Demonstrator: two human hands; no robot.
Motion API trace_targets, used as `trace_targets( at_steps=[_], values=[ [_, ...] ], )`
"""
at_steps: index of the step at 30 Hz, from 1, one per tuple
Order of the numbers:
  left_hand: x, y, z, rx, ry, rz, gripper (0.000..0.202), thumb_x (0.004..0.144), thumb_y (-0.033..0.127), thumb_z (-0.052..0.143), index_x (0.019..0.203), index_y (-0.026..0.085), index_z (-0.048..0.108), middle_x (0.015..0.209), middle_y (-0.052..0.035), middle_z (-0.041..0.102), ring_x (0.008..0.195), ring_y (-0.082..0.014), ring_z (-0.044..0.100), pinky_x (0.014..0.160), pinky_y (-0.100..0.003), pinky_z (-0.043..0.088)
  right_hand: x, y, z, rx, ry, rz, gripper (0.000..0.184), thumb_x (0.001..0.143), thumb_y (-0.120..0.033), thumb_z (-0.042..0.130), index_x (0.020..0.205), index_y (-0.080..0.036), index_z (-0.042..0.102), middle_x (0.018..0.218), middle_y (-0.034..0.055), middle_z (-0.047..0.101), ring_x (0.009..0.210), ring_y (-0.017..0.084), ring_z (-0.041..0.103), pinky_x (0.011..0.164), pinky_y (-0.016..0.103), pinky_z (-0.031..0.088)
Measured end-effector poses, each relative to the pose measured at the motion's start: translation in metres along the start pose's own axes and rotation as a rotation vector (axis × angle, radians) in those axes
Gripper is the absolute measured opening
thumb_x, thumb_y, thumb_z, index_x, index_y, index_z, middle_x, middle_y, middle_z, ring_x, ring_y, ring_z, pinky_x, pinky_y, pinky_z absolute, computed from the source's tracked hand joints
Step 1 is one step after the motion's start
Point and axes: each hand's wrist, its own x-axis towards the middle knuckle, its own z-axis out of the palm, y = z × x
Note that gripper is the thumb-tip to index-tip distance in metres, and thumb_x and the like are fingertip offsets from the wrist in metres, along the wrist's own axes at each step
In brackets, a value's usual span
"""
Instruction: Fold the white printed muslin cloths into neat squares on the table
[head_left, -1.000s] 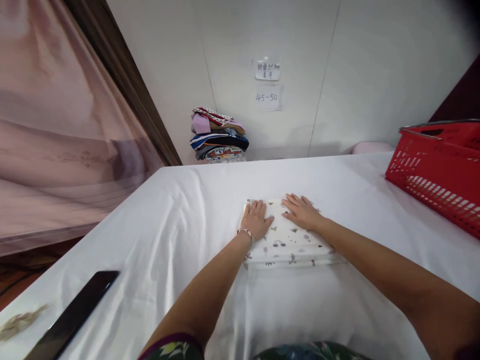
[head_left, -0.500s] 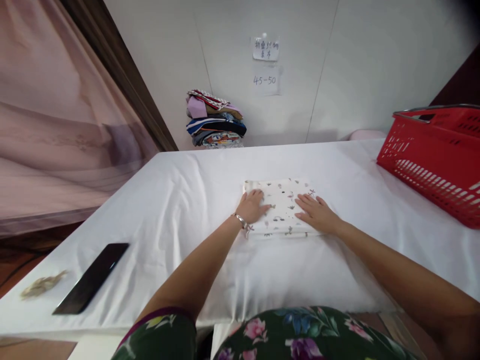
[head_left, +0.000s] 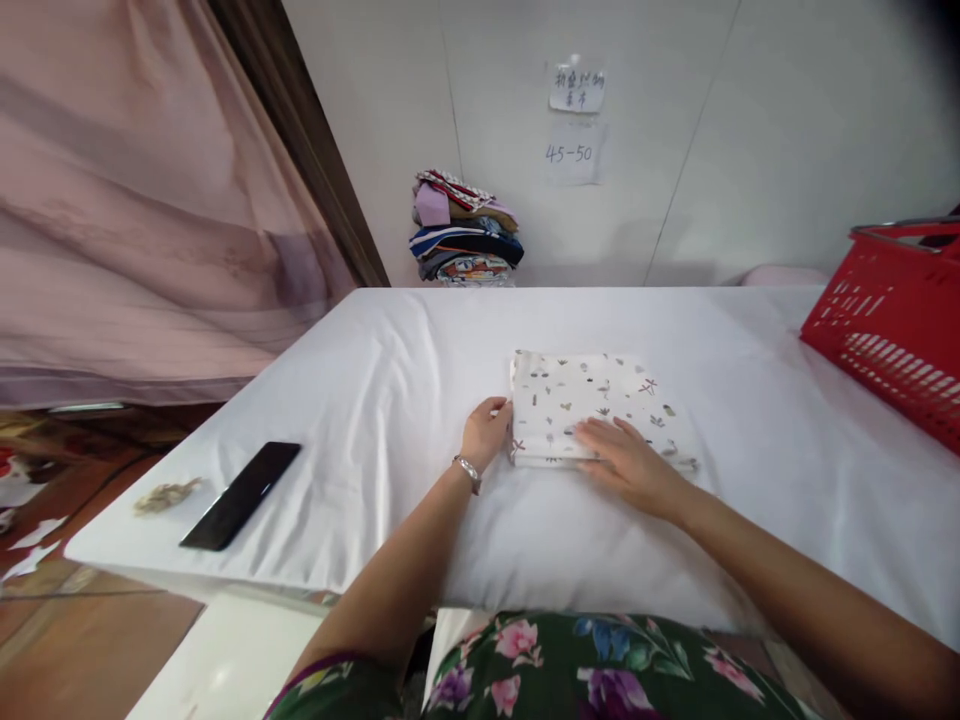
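Note:
A white cloth [head_left: 562, 400] printed with small plants and animals lies folded into a flat rectangle on the table. At its left edge, my left hand [head_left: 486, 432] has its fingers bent together, the tips pinching the side of the fold. My right hand [head_left: 630, 465] rests palm down across the near edge of the cloth, fingers stretched out and slightly blurred. A bracelet [head_left: 468, 472] circles my left wrist.
A white sheet covers the table [head_left: 390, 400]. Towards the left are a dark phone [head_left: 241, 497] and a dry, straw-coloured bundle [head_left: 166, 497]. A red basket [head_left: 892, 320] stands at right. Folded fabrics [head_left: 466, 235] are stacked by the wall, below paper notes [head_left: 576, 120].
My left hand has slid off the cloth's top to its left edge and curled. My right hand has moved to the near edge. The whole view has shifted slightly left.

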Motion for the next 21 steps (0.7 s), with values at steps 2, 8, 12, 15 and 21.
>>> trace_targets(
  at_steps=[2,8,12,15,21],
  values=[
    [-0.008,0.002,0.002,0.047,-0.035,0.000,0.030,0.082,0.038,0.049,0.102,0.019,0.061,0.091,-0.0032,0.067,0.070,-0.0136,0.061,0.067,-0.025,0.046,0.010,-0.013,0.010,-0.048,0.002,-0.071,0.052,0.091,-0.048,0.032,0.137,-0.023,0.033,0.143,0.0069,0.033,0.133,0.024,0.024,0.108,0.049,0.017],
    [-0.020,0.004,0.015,0.291,0.027,0.134,0.037,0.078,0.037,0.054,0.110,0.019,0.055,0.099,-0.0058,0.063,0.084,-0.0178,0.060,0.073,-0.027,0.043,0.024,-0.021,0.040,-0.144,0.017,-0.159,0.056,0.090,-0.045,0.038,0.139,-0.018,0.032,0.146,0.0102,0.026,0.134,0.026,0.020,0.109,0.050,0.018],
    [-0.019,0.000,0.013,0.317,0.016,0.113,0.046,0.078,0.040,0.053,0.119,0.019,0.049,0.103,-0.0069,0.062,0.090,-0.0193,0.059,0.077,-0.027,0.042,0.005,0.001,0.034,-0.121,0.012,-0.111,0.051,0.091,-0.043,0.036,0.138,-0.023,0.034,0.143,0.0052,0.033,0.132,0.023,0.027,0.108,0.047,0.024],
    [-0.018,0.000,0.010,0.309,-0.017,0.075,0.053,0.078,0.042,0.053,0.124,0.018,0.045,0.106,-0.0088,0.060,0.093,-0.0209,0.058,0.079,-0.028,0.042,-0.020,0.030,0.023,-0.103,0.038,0.040,0.048,0.090,-0.046,0.036,0.132,-0.024,0.044,0.138,0.0041,0.042,0.129,0.024,0.033,0.107,0.048,0.027],
    [-0.021,0.005,0.006,0.103,-0.121,-0.009,0.058,0.079,0.043,0.053,0.129,0.017,0.039,0.108,-0.0100,0.061,0.089,-0.0190,0.062,0.078,-0.025,0.043,-0.059,0.083,0.021,0.040,0.252,0.352,0.044,0.088,-0.049,0.037,0.116,-0.023,0.059,0.133,0.0032,0.048,0.127,0.024,0.037,0.107,0.043,0.030]
  ],
)
